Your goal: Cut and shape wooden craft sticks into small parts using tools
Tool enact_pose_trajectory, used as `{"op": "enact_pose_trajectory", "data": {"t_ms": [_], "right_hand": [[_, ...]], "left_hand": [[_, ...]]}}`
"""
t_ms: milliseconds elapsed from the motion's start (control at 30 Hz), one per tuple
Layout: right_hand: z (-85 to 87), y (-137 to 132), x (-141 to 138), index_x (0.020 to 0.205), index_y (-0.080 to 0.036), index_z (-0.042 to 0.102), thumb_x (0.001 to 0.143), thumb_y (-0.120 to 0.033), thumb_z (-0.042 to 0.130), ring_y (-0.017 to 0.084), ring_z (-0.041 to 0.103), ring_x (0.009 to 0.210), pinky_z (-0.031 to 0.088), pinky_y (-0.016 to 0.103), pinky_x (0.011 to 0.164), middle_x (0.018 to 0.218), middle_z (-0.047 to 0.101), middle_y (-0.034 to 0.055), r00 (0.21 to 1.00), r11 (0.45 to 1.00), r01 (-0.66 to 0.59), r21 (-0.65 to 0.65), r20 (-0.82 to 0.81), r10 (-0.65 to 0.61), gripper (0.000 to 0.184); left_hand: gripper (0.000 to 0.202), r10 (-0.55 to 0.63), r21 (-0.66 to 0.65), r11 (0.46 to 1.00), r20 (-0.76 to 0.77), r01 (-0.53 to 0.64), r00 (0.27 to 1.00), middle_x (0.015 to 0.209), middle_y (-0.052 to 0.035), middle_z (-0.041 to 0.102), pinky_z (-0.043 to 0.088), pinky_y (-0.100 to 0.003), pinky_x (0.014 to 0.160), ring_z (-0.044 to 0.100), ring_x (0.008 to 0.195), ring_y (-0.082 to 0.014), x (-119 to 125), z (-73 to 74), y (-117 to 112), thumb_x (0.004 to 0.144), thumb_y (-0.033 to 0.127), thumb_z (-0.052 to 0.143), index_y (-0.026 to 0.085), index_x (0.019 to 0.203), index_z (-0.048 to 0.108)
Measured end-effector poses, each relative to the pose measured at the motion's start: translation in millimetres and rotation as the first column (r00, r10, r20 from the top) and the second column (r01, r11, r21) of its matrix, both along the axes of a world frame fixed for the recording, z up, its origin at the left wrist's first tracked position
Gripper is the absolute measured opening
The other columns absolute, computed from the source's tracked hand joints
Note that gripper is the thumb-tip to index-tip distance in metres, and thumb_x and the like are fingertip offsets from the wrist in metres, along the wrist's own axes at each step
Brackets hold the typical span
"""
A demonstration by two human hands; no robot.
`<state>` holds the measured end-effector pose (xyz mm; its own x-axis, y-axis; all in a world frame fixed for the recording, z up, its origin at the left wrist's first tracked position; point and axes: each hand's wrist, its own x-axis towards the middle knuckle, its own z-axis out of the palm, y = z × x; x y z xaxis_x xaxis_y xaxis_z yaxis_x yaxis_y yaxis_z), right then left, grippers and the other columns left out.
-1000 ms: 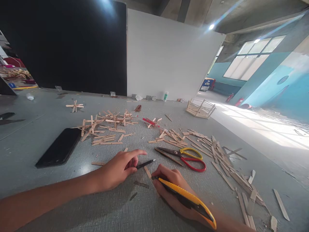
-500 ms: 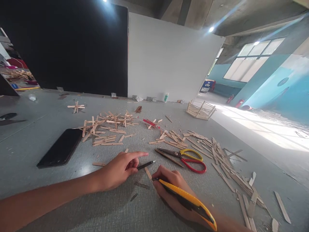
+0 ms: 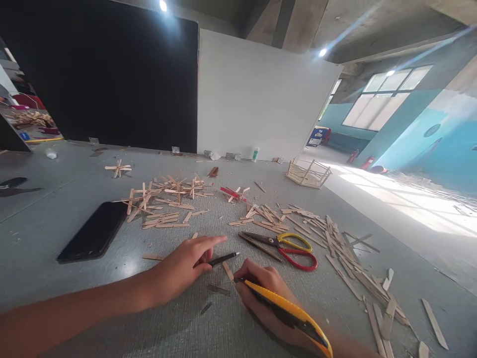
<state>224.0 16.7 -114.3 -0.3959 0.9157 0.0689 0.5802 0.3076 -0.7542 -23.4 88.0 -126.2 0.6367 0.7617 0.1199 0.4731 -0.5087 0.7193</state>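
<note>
My right hand (image 3: 261, 288) grips a yellow and black utility knife (image 3: 288, 315), its tip down on a short wooden stick piece (image 3: 227, 271) lying on the grey table. My left hand (image 3: 186, 266) rests on the table just left of that piece, forefinger stretched out, the other fingers curled beside a black pen (image 3: 222, 258). I cannot tell whether the left fingers press on the stick or the pen.
Red and yellow scissors (image 3: 286, 246) lie just beyond my right hand. A black phone (image 3: 93, 231) lies at the left. Heaps of wooden sticks (image 3: 164, 199) are scattered behind and to the right (image 3: 346, 248). A stick frame (image 3: 307, 173) stands far back.
My left forefinger has straightened out from a bent pose. The view has tilted slightly; the knife hand stays on the stick piece.
</note>
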Motion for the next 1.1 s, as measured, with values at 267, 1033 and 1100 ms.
{"op": "enact_pose_trajectory", "data": {"t_ms": [267,1033,1100], "right_hand": [[3.0,1.7,-0.8,0.093,-0.023,0.058,0.1,-0.033,0.052,0.013,0.051,0.058,0.039,0.026,0.064,0.065,0.058,-0.0064,1.0,1.0,-0.012,-0.001,-0.002,0.012,0.013],[3.9,-1.8,3.1,0.098,-0.023,0.058,0.103,-0.034,0.049,0.014,0.049,0.061,0.041,0.027,0.069,0.068,0.06,-0.0053,0.999,0.999,-0.042,0.012,0.032,0.042,0.015],[4.1,-1.5,2.2,0.097,-0.023,0.058,0.103,-0.034,0.049,0.014,0.049,0.061,0.041,0.027,0.069,0.069,0.06,-0.0049,0.999,0.999,-0.04,0.011,0.036,0.04,0.016]], "left_hand": [[0.068,-0.108,0.156,0.982,0.001,0.107,0.994,0.129,-0.0048,0.065,0.054,-0.037,0.097,0.065,0.114,-0.0213,-4.7,-8.6,-3.7,0.105,0.009,0.042,0.042,0.163,0.03],[0.052,-0.016,0.278,0.96,-0.041,0.027,0.999,0.11,-0.0059,0.062,0.053,-0.033,0.088,0.061,0.103,-0.021,-5.3,-21.5,0.7,0.103,0.001,0.037,0.027,0.14,0.061],[0.052,-0.021,0.289,0.957,-0.046,0.034,0.999,0.108,-0.0052,0.061,0.053,-0.033,0.088,0.06,0.103,-0.0213,-5.1,-21.1,-1.0,0.101,-0.001,0.037,0.027,0.137,0.062]]}}
